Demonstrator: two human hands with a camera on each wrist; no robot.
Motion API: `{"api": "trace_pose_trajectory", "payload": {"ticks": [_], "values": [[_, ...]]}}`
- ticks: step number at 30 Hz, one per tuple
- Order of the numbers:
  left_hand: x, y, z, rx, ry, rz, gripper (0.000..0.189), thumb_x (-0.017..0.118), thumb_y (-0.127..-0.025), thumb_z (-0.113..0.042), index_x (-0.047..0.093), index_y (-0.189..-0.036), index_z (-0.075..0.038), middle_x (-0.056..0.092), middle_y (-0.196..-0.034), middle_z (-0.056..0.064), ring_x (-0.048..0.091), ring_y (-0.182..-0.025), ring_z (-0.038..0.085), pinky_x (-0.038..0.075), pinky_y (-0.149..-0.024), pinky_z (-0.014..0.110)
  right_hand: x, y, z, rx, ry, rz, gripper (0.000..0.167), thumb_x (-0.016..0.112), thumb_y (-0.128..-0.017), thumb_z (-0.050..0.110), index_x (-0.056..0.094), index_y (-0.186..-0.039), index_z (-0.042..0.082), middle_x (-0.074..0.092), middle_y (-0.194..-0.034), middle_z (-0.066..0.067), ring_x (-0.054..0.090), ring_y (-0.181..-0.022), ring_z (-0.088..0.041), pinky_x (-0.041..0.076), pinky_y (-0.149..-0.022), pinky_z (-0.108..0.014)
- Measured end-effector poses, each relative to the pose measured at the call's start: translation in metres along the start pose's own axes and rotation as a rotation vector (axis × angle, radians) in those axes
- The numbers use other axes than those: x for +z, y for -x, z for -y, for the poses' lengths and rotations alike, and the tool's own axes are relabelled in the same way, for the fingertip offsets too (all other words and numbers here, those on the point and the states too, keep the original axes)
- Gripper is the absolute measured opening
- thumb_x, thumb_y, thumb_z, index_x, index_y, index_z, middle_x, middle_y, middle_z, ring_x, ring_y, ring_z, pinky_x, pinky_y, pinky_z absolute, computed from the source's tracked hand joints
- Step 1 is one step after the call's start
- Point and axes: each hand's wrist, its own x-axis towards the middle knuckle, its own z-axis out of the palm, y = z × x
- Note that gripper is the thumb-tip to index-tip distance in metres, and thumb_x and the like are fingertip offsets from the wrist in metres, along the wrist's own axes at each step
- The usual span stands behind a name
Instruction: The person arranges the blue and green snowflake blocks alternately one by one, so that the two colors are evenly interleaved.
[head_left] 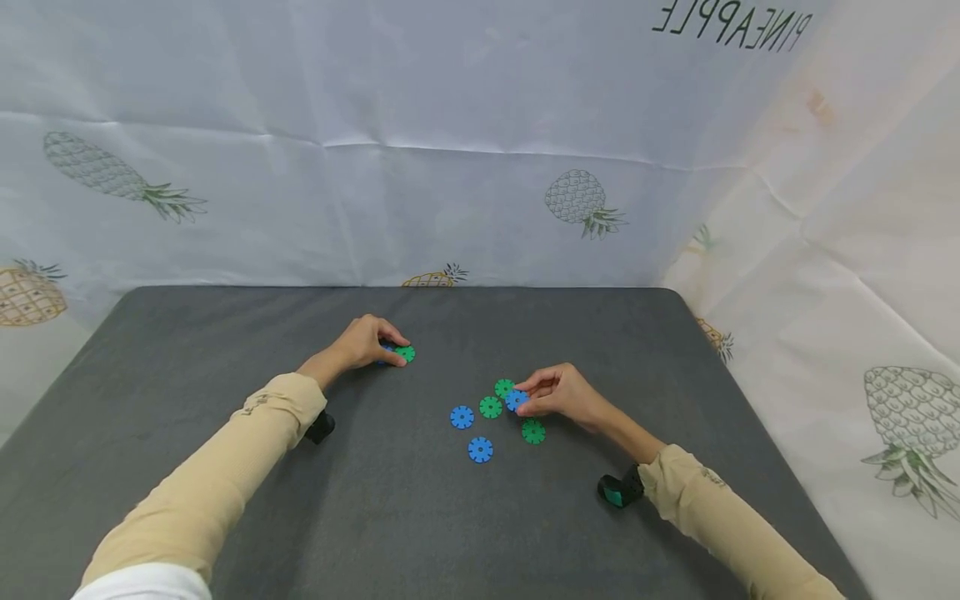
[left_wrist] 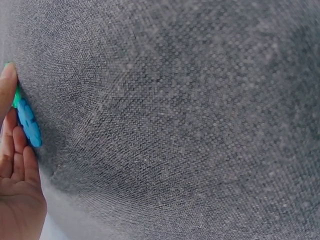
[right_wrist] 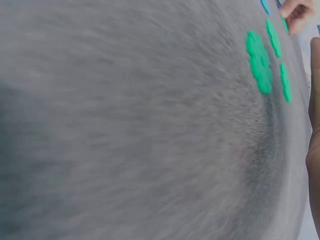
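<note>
My left hand (head_left: 365,340) pinches a green notched disc (head_left: 406,353) between thumb and fingers. A blue disc (left_wrist: 30,123) joins it edge to edge, partly hidden by the hand in the head view. Over to the right, my right hand (head_left: 566,394) holds a blue notched disc (head_left: 517,400) between thumb and fingertips. Around that hand lie a green disc (head_left: 504,387), a second green disc (head_left: 491,407) and a third green disc (head_left: 533,431). Left of them are a blue disc (head_left: 462,417) and, nearer to me, another blue disc (head_left: 481,449).
A dark grey cloth-covered table (head_left: 405,517) spreads beneath both arms. Behind it hangs a white curtain (head_left: 450,100) printed with pineapples, and the same material runs down the right side. A dark band with a camera (head_left: 621,488) is on the right wrist.
</note>
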Motion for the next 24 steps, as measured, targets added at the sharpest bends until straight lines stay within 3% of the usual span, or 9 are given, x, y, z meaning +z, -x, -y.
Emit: {"api": "trace_pose_trajectory", "payload": {"ticks": [11, 18, 24], "values": [[0.0, 0.0, -0.002, 0.016, -0.011, -0.005, 0.028, 0.08, -0.078, -0.01, 0.074, -0.104, -0.001, 0.066, -0.113, 0.018, 0.06, -0.103, 0.033, 0.052, -0.086, 0.041, 0.0, -0.035, 0.0, 0.023, 0.015, -0.041, 0.02, 0.074, -0.08, -0.006, 0.067, -0.098, -0.011, 0.07, -0.105, -0.015, 0.071, -0.082, -0.019, 0.057, -0.077, -0.041], [0.001, 0.0, -0.001, 0.011, -0.01, -0.008, 0.028, 0.08, -0.078, -0.01, 0.074, -0.104, -0.001, 0.066, -0.113, 0.017, 0.06, -0.104, 0.033, 0.052, -0.087, 0.042, 0.008, -0.059, 0.006, 0.04, 0.022, -0.043, 0.022, 0.073, -0.08, -0.005, 0.068, -0.101, -0.009, 0.072, -0.098, -0.014, 0.071, -0.082, -0.019, 0.057, -0.077, -0.04], [0.0, 0.0, -0.001, 0.021, -0.014, -0.005, 0.028, 0.079, -0.078, -0.008, 0.074, -0.104, 0.001, 0.066, -0.112, 0.018, 0.06, -0.102, 0.033, 0.052, -0.085, 0.041, 0.017, -0.075, 0.009, 0.045, 0.011, -0.059, 0.022, 0.072, -0.08, -0.009, 0.067, -0.101, -0.012, 0.071, -0.103, -0.016, 0.071, -0.082, -0.017, 0.057, -0.078, -0.038]]}}
